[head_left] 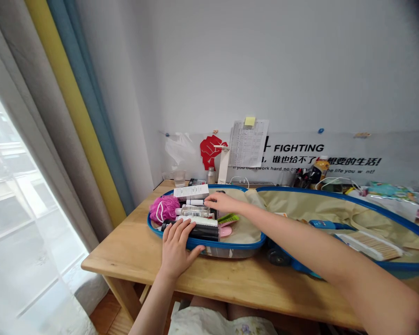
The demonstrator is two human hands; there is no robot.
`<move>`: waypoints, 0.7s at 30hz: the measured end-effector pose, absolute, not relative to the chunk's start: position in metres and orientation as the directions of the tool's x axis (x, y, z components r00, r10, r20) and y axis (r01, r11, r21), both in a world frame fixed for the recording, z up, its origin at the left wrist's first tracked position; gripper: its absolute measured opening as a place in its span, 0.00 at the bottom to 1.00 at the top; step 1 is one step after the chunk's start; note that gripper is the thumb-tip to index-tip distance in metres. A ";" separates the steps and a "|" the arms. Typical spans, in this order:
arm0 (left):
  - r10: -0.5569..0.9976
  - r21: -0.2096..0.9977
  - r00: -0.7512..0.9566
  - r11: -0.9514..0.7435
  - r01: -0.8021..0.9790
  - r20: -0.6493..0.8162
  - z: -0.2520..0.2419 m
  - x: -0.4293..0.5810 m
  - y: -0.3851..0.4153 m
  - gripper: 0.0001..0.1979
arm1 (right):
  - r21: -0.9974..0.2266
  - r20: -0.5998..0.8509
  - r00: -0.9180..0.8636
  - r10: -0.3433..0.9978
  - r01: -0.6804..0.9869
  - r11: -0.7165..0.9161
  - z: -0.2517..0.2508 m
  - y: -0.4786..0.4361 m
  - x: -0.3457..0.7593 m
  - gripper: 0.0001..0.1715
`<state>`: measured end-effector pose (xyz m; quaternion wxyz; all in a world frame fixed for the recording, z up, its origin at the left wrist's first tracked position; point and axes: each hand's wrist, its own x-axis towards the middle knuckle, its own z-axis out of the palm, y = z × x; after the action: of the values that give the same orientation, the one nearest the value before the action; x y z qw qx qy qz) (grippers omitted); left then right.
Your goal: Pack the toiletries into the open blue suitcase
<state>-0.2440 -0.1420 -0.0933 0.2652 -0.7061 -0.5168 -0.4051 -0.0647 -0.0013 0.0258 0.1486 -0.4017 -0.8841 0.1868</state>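
Observation:
An open blue-rimmed suitcase [216, 247] lies on the table, its left half filled with toiletries. My left hand [177, 249] rests with spread fingers over the front rim, fingertips on a black cylindrical bottle [209, 232] and near a white tube above it. Reaching in from the right, my right hand [220, 202] has its fingers closed at the end of a small white tube [194, 202]. Around them are a pink mesh bath puff [165, 208], a clear bottle [194, 211], a white box [191, 191], a green item [229, 218] and a pink item [225, 231].
The suitcase's right half holds a blue item [323, 224] and a pack of cotton swabs [373, 246]. Behind stand a white lamp [223, 165], a glass [179, 178] and several bottles. The wooden table [125, 251] ends at the left, near curtains [73, 121].

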 end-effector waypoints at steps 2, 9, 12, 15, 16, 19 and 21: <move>0.526 0.048 0.135 -0.320 0.946 0.840 -0.093 -0.244 -0.142 0.27 | -0.459 0.130 -0.615 0.778 0.658 0.597 0.047 0.007 -0.038 0.18; 0.521 0.041 0.141 -0.322 0.946 0.842 -0.094 -0.244 -0.141 0.26 | -0.319 0.016 -0.282 0.959 0.908 0.272 0.080 0.032 0.126 0.14; 0.507 0.027 0.149 -0.323 0.946 0.849 -0.093 -0.244 -0.141 0.25 | -0.101 -0.065 -0.141 0.988 0.986 0.134 0.061 0.024 0.186 0.04; 0.504 0.019 0.150 -0.315 0.949 0.850 -0.094 -0.244 -0.141 0.25 | -0.011 -0.101 -0.039 0.994 0.999 0.038 0.040 0.015 0.222 0.13; 0.508 0.020 0.149 -0.312 0.950 0.849 -0.094 -0.244 -0.141 0.25 | 0.012 -0.114 -0.012 0.993 1.000 0.014 0.034 0.013 0.230 0.14; 0.516 0.020 0.151 -0.312 0.950 0.843 -0.095 -0.245 -0.141 0.26 | 0.057 -0.147 0.030 0.989 0.998 -0.022 0.022 0.013 0.243 0.17; 0.527 0.025 0.150 -0.310 0.950 0.836 -0.095 -0.245 -0.140 0.27 | 0.070 -0.168 0.032 0.985 0.997 -0.020 0.018 0.014 0.248 0.18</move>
<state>-0.2447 -0.1404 -0.0950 0.2704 -0.7084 -0.5215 -0.3913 0.2475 0.0143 0.0176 -0.0838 -0.7133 -0.6949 0.0359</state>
